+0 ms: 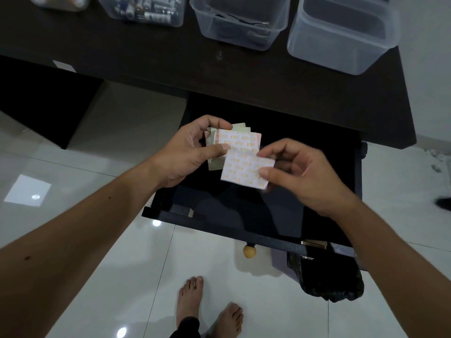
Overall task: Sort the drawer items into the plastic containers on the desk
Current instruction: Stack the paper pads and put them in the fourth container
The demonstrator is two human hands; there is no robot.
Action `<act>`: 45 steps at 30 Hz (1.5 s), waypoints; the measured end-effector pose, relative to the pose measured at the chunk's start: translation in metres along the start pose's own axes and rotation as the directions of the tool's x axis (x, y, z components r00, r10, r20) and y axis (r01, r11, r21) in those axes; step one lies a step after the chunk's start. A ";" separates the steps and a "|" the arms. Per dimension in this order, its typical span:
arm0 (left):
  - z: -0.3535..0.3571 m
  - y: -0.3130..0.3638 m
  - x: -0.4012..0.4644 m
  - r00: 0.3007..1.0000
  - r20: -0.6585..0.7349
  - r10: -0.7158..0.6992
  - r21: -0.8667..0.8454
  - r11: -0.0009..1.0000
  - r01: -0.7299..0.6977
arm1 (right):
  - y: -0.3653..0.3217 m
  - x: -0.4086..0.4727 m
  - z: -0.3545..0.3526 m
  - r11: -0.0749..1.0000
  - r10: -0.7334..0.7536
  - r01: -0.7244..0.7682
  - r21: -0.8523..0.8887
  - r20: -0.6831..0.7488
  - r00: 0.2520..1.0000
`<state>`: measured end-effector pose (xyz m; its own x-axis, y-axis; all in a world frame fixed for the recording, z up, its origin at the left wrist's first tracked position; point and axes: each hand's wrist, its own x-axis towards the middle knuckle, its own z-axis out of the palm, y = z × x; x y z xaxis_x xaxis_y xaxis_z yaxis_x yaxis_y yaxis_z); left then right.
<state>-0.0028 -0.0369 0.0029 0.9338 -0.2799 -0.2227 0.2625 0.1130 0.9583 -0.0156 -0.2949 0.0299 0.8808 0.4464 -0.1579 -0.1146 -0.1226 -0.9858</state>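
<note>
Over the open drawer [256, 215] the person's left hand [188, 154] pinches a small fanned stack of paper packets [219, 142] between thumb and fingers, while the right hand [300, 172] pinches the edge of one printed white packet [246, 167] that overlaps the stack's front. The clear plastic containers [239, 23] sit well apart, up on the dark bench [146, 59], one of them already holding small items; what the middle tub holds is too dim for me to say. The risk I see is in the loose fan: if the left hand's grip slackens as the right draws its packet away, the thin sheets could slide out and scatter into the drawer or onto the tiled floor [85, 240]. Reaching up with both hands full could also shed a packet short of the tubs.
</note>
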 end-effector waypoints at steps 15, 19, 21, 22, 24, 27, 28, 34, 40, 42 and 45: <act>-0.002 0.002 -0.005 0.995 0.097 0.032 -0.046 0.999 -0.028 | 0.003 0.026 0.002 0.994 -0.023 -0.004 -0.112 -0.234 0.972; -0.001 0.004 -0.006 0.995 0.100 0.002 -0.093 0.996 0.008 | 0.001 0.023 0.007 0.993 -0.026 -0.005 -0.120 -0.252 0.968; 0.001 0.003 -0.008 0.995 0.094 -0.023 -0.096 0.995 0.032 | 0.000 0.021 0.010 0.990 -0.012 -0.025 -0.138 -0.263 0.965; 0.002 0.003 -0.008 0.995 0.093 -0.032 -0.085 0.996 0.039 | -0.001 0.020 0.012 0.989 -0.007 -0.034 -0.147 -0.266 0.964; 0.006 0.004 -0.008 0.996 0.087 -0.035 -0.045 0.998 0.039 | -0.004 0.017 0.016 0.987 -0.015 -0.030 -0.160 -0.272 0.962; 0.011 0.013 -0.007 0.998 0.061 -0.025 -0.034 0.999 0.027 | -0.013 0.011 0.018 0.982 -0.042 -0.019 -0.188 -0.315 0.948; 0.013 0.019 -0.006 0.998 0.059 -0.022 -0.042 0.999 0.025 | -0.017 0.009 0.017 0.977 -0.046 -0.028 -0.211 -0.338 0.940; 0.028 0.070 -0.006 0.994 0.105 -0.035 -0.092 0.995 0.045 | -0.060 -0.004 0.006 0.983 0.181 -0.179 0.035 -0.314 0.932; 0.045 0.123 0.006 0.992 0.089 -0.090 -0.047 0.994 0.094 | -0.121 -0.008 -0.015 0.984 0.174 -0.149 0.101 -0.328 0.929; 0.052 0.138 0.014 0.993 0.076 -0.088 -0.029 0.995 0.091 | -0.137 -0.005 -0.024 0.985 0.170 -0.146 0.095 -0.346 0.923; 0.062 0.160 0.029 0.997 0.028 -0.075 0.000 0.997 0.075 | -0.156 0.003 -0.040 0.989 0.148 -0.126 0.081 -0.377 0.914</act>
<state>0.0516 -0.0860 0.1603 0.9044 -0.3140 -0.2888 0.3317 0.0915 0.9389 0.0234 -0.3100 0.1858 0.9616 0.0556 -0.2687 -0.2619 -0.1056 -0.9593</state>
